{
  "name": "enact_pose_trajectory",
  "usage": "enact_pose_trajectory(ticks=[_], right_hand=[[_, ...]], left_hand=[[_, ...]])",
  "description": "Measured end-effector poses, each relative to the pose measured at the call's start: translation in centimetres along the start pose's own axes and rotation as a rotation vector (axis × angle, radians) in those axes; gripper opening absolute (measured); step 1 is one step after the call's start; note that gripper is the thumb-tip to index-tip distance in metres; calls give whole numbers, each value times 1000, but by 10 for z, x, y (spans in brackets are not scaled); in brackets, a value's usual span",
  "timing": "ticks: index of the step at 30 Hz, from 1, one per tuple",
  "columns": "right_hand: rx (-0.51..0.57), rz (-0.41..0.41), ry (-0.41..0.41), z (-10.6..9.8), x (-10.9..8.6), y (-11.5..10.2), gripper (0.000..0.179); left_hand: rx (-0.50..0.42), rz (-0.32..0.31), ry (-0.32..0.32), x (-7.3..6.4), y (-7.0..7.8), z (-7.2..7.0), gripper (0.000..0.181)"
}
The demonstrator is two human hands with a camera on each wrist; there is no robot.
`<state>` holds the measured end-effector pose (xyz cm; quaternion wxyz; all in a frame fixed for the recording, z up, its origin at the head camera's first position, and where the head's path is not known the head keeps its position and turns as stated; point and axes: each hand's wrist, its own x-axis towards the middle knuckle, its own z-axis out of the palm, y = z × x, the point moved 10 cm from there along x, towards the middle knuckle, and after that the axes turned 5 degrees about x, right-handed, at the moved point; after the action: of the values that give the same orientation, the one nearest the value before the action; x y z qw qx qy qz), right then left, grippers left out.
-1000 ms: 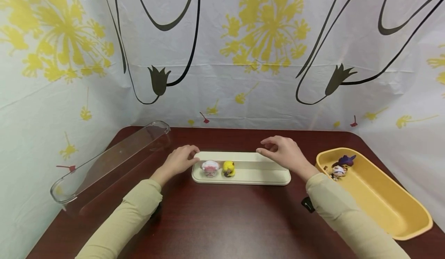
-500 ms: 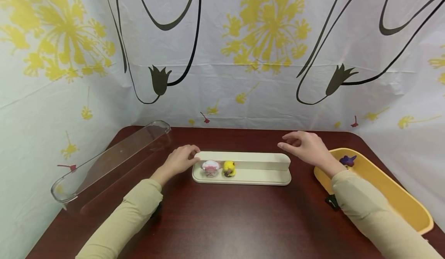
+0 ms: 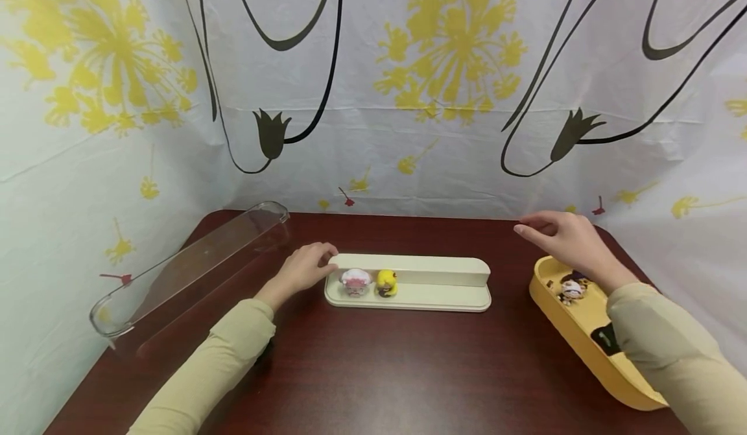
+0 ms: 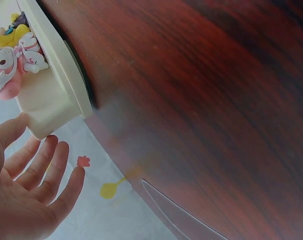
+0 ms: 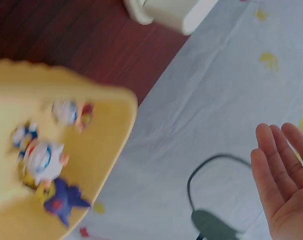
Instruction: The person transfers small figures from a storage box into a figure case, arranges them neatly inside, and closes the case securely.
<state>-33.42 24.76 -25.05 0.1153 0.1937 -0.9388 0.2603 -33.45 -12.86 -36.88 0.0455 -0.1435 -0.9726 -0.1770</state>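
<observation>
My left hand (image 3: 305, 268) is at the left end of a cream two-step display stand (image 3: 438, 297), thumb and fingers lightly holding its corner. On the lower step sit a pink-and-white figurine (image 3: 355, 282) and, beside it, a yellow figurine (image 3: 386, 283). Both also show in the left wrist view, where the pink figurine (image 4: 5, 62) is nearer the hand. My right hand (image 3: 574, 244) hovers over the far end of a yellow bin (image 3: 569, 325), fingers loosely bent and holding nothing. Inside the bin lie several figurines, including a white one (image 5: 44, 161) and a purple one (image 5: 64, 202).
A clear plastic cover (image 3: 192, 263) lies slanted along the left side of the dark wooden table (image 3: 373, 370). A patterned white curtain (image 3: 373, 163) hangs behind and beside the table. The right forearm hides part of the bin.
My right hand has moved right, from above the stand's right end to over the yellow bin. The left hand stays at the stand's left end, and the figurines on the stand have not moved.
</observation>
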Motion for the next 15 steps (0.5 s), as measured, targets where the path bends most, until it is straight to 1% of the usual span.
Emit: enact_pose_trajectory(ticks=[4, 8, 15], right_hand=[[-12, 32, 5, -16, -3, 18, 36], [19, 52, 8, -29, -9, 38, 34], [66, 104, 18, -40, -22, 74, 32]], left_hand=[[2, 1, 0, 1, 0, 0, 24], [3, 3, 2, 1, 1, -1, 24], [6, -1, 1, 1, -1, 0, 24]])
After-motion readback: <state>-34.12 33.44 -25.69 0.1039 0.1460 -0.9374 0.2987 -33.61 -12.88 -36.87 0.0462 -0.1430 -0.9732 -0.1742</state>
